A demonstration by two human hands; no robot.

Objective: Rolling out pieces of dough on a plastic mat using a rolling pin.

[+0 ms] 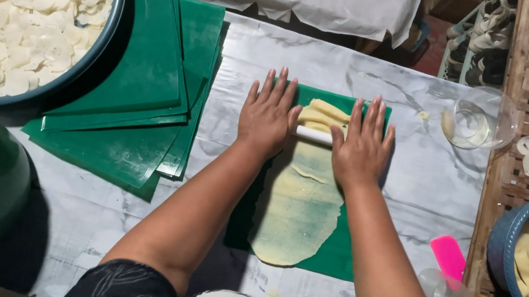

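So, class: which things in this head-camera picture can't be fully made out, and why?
- White rolling pin: ends hidden under left hand and right hand.
- Large blue basin of pale slices: cut off by the frame's top-left edge.
- Clear glass bowl: contents unclear.

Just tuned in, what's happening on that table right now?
A person presses both palms, left hand and right hand, on a white cylindrical roller, flattening thin pale yellow dough on a green plastic sheet. The near part is rolled flat; thicker pieces lie beyond the roller. A stack of green sheets sits left, beside a blue basin of white slices. A clear glass bowl stands right.
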